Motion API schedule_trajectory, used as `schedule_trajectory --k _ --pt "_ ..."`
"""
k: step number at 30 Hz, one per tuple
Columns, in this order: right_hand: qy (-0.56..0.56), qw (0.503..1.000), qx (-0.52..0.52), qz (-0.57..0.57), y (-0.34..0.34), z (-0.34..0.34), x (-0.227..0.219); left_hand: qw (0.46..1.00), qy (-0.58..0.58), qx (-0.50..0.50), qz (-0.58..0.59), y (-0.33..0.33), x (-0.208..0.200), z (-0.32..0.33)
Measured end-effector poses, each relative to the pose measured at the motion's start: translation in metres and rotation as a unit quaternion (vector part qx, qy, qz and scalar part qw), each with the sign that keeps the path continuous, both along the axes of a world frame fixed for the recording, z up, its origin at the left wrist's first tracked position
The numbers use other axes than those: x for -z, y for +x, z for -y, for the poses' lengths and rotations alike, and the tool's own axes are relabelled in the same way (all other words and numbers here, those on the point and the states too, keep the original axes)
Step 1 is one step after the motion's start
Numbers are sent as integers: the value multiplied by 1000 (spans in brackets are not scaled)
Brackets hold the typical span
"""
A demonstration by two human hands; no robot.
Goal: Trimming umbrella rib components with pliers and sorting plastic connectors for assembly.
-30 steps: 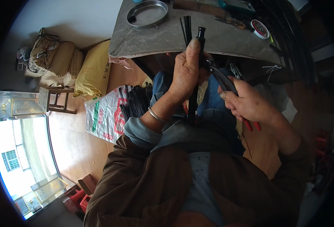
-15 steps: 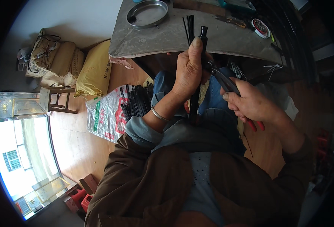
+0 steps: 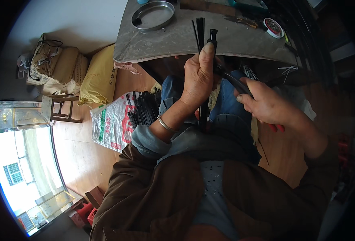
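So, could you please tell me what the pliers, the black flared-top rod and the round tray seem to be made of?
Pliers: dark grey sheen, probably steel; evenly red handle ends suggest plastic or rubber.
Black flared-top rod: glossy highlights suggest plastic, though painted metal is possible.
Round tray: smooth silvery sheen, most likely bare metal.

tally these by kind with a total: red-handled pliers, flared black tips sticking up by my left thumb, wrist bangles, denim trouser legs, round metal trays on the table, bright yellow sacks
Red-handled pliers: 1
Flared black tip: 1
Silver bangle: 1
Denim trouser legs: 2
Round metal tray: 1
Bright yellow sack: 1
Total: 7
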State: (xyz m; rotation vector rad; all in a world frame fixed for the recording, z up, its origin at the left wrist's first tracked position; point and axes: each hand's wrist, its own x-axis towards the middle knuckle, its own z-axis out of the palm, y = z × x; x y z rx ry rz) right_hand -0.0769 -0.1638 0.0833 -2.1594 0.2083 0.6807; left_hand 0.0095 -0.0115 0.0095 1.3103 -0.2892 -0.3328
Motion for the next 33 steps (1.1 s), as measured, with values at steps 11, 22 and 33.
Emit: schedule_trajectory --k 11,22,33 --pt "-315 920 -24 230 106 40 50 984 -56 -162 -56 61 37 -24" --pt "-379 706 6 598 126 57 85 963 -185 -190 45 91 -55 -78" --pt "526 803 210 183 -28 7 106 894 -319 -199 -244 64 52 -93"
